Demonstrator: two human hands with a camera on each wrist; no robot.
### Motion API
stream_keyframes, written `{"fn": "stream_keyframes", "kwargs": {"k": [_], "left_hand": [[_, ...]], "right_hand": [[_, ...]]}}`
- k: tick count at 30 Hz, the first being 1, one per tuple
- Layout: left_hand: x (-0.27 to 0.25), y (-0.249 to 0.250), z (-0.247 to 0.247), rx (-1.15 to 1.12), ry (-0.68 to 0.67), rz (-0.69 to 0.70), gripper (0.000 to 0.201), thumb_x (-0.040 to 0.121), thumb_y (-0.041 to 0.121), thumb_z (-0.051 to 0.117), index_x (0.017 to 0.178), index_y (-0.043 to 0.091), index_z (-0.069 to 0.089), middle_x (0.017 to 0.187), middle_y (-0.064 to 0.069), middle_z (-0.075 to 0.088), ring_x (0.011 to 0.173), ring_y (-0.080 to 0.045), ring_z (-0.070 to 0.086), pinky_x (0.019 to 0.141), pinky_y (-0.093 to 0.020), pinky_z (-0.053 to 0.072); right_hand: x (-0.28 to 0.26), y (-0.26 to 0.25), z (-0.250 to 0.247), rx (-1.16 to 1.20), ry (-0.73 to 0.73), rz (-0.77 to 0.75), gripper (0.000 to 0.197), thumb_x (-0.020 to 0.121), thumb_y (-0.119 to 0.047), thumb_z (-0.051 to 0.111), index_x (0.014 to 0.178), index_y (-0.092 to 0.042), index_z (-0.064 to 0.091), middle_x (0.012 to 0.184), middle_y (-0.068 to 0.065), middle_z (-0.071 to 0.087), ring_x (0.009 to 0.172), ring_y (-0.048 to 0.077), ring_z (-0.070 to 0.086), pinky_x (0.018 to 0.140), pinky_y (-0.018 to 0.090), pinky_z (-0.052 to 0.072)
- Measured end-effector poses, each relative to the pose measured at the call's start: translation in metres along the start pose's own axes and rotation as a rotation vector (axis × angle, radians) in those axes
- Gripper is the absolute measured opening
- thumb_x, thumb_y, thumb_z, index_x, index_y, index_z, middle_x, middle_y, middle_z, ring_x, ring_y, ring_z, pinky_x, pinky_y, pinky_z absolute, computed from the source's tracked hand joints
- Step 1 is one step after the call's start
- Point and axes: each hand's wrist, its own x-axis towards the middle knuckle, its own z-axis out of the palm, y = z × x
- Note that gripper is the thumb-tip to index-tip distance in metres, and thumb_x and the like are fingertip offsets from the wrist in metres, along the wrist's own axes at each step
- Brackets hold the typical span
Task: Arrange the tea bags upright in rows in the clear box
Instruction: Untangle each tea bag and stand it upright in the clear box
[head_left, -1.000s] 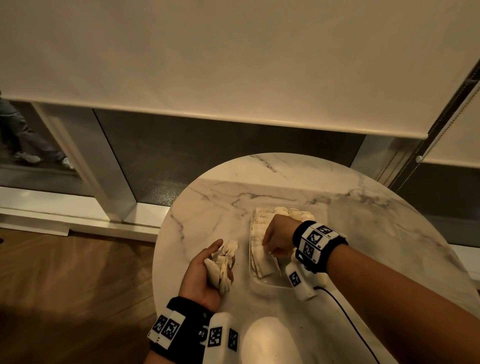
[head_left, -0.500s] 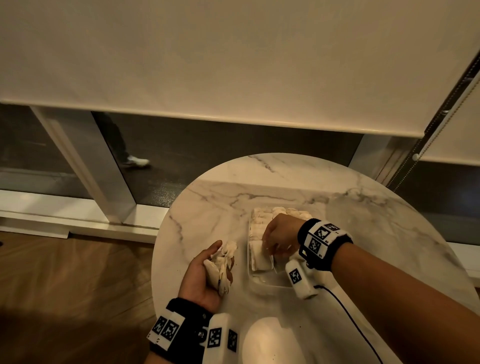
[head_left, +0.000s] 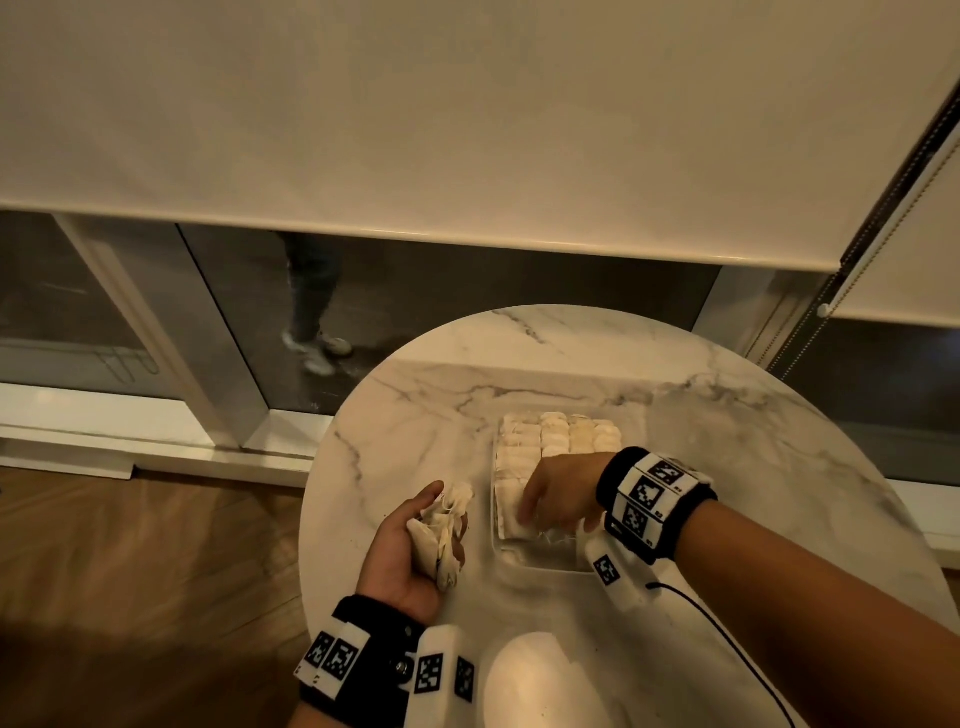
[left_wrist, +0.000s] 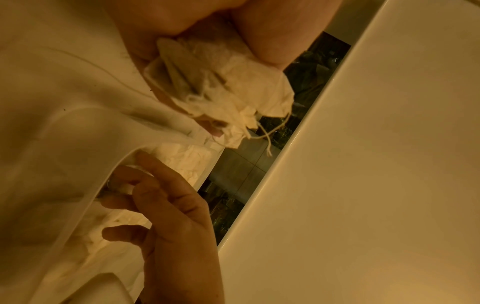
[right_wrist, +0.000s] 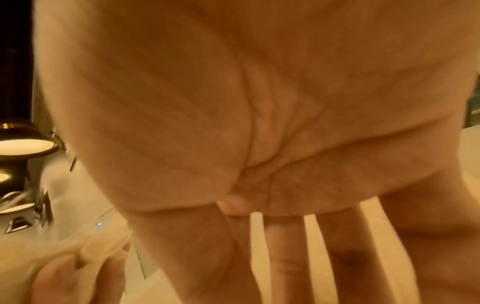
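Observation:
The clear box (head_left: 545, 564) lies on the marble table, its far part filled with rows of upright tea bags (head_left: 561, 436). My right hand (head_left: 550, 514) reaches into the box from the right. Its straight, spread fingers (left_wrist: 155, 170) press against the nearest bags of the left row (head_left: 511, 499). My left hand (head_left: 447, 519) hovers left of the box, palm up, gripping a bunch of loose tea bags (head_left: 441, 535) whose strings (left_wrist: 267, 131) dangle. In the right wrist view the palm fills the frame and the fingers (right_wrist: 283, 263) point straight down.
The round marble table (head_left: 727, 441) stands by a window with a lowered blind (head_left: 467, 130). A cable (head_left: 727, 649) runs from my right wrist across the near table. Outside the glass, a person's legs (head_left: 311, 312) pass. A lit lamp (right_wrist: 23, 142) shows in the right wrist view.
My right hand went from curled over the left row to straight fingers pressing the bags, shifting slightly toward me. The left hand stayed put. The person outside walked rightwards.

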Motion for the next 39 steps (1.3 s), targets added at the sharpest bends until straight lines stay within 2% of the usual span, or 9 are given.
{"fn": "stream_keyframes", "kwargs": {"k": [3, 11, 13, 16, 22, 25, 28, 36, 39], "left_hand": [[0.002, -0.001, -0.002, -0.011, 0.012, -0.004, 0.011, 0.081, 0.023, 0.064, 0.082, 0.012, 0.067, 0.064, -0.009, 0.055, 0.039, -0.015, 0.050, 0.036, -0.019, 0.040], [0.002, -0.001, -0.002, -0.005, 0.016, -0.007, 0.012, 0.081, 0.024, 0.064, 0.085, 0.013, 0.064, 0.062, -0.009, 0.056, 0.036, -0.015, 0.049, 0.035, -0.019, 0.040], [0.002, -0.002, -0.001, -0.007, 0.018, 0.007, 0.012, 0.079, 0.023, 0.064, 0.085, 0.013, 0.065, 0.063, -0.009, 0.056, 0.037, -0.015, 0.050, 0.035, -0.020, 0.041], [0.001, -0.002, 0.000, -0.005, 0.031, 0.019, 0.012, 0.074, 0.023, 0.065, 0.083, 0.016, 0.070, 0.066, -0.010, 0.059, 0.040, -0.016, 0.052, 0.037, -0.019, 0.041], [-0.005, -0.002, 0.002, 0.008, 0.037, 0.031, 0.018, 0.073, 0.023, 0.064, 0.061, 0.016, 0.076, 0.066, -0.009, 0.061, 0.043, -0.016, 0.053, 0.039, -0.017, 0.041], [-0.006, -0.003, 0.004, -0.001, 0.048, 0.015, 0.011, 0.074, 0.022, 0.065, 0.078, 0.017, 0.073, 0.066, -0.011, 0.060, 0.042, -0.017, 0.052, 0.038, -0.018, 0.041], [-0.007, -0.003, 0.006, -0.017, 0.055, 0.006, 0.015, 0.075, 0.023, 0.065, 0.089, 0.018, 0.067, 0.066, -0.012, 0.060, 0.040, -0.016, 0.050, 0.037, -0.019, 0.041], [-0.025, -0.004, 0.029, -0.109, -0.100, -0.039, 0.013, 0.079, 0.019, 0.062, 0.075, 0.009, 0.070, 0.064, -0.012, 0.060, 0.044, -0.019, 0.058, 0.037, -0.021, 0.047], [-0.032, -0.011, 0.044, -0.091, -0.166, -0.030, 0.015, 0.080, 0.019, 0.063, 0.091, 0.014, 0.072, 0.076, -0.011, 0.066, 0.059, -0.021, 0.061, 0.042, -0.022, 0.050]], "right_hand": [[0.002, -0.005, 0.003, -0.063, -0.048, -0.024, 0.043, 0.094, -0.005, 0.055, 0.129, -0.025, 0.067, 0.079, -0.011, 0.060, 0.065, 0.004, 0.054, 0.043, 0.011, 0.044], [0.006, -0.007, 0.001, -0.123, -0.041, -0.072, 0.039, 0.094, -0.008, 0.052, 0.123, -0.026, 0.071, 0.082, -0.009, 0.063, 0.063, 0.004, 0.053, 0.055, 0.016, 0.046], [0.006, -0.010, 0.003, -0.175, -0.083, -0.091, 0.039, 0.096, -0.008, 0.053, 0.129, -0.024, 0.067, 0.078, -0.013, 0.059, 0.062, 0.001, 0.049, 0.048, 0.011, 0.044], [0.008, -0.014, 0.009, -0.282, -0.141, -0.084, 0.038, 0.096, -0.006, 0.052, 0.130, -0.016, 0.065, 0.090, -0.001, 0.061, 0.063, 0.007, 0.047, 0.039, 0.010, 0.039], [0.015, -0.011, 0.015, -0.227, -0.084, -0.035, 0.034, 0.092, -0.015, 0.056, 0.123, -0.018, 0.071, 0.099, 0.004, 0.066, 0.083, 0.016, 0.055, 0.058, 0.023, 0.044], [0.015, -0.010, 0.016, -0.183, -0.055, -0.043, 0.033, 0.096, -0.026, 0.057, 0.123, -0.013, 0.071, 0.116, 0.010, 0.071, 0.086, 0.017, 0.056, 0.059, 0.022, 0.045], [0.008, -0.008, 0.012, -0.159, -0.024, -0.063, 0.031, 0.097, -0.030, 0.057, 0.121, -0.016, 0.072, 0.106, 0.004, 0.070, 0.084, 0.015, 0.057, 0.060, 0.021, 0.045], [-0.034, 0.012, -0.009, 0.290, 0.337, -0.188, 0.024, 0.097, -0.022, 0.057, 0.117, -0.025, 0.071, 0.101, -0.007, 0.070, 0.081, 0.009, 0.065, 0.066, 0.019, 0.049], [-0.059, 0.017, 0.001, 0.553, 0.538, -0.270, 0.018, 0.097, -0.023, 0.061, 0.108, -0.027, 0.074, 0.091, -0.005, 0.073, 0.073, 0.006, 0.066, 0.060, 0.017, 0.050]]}}
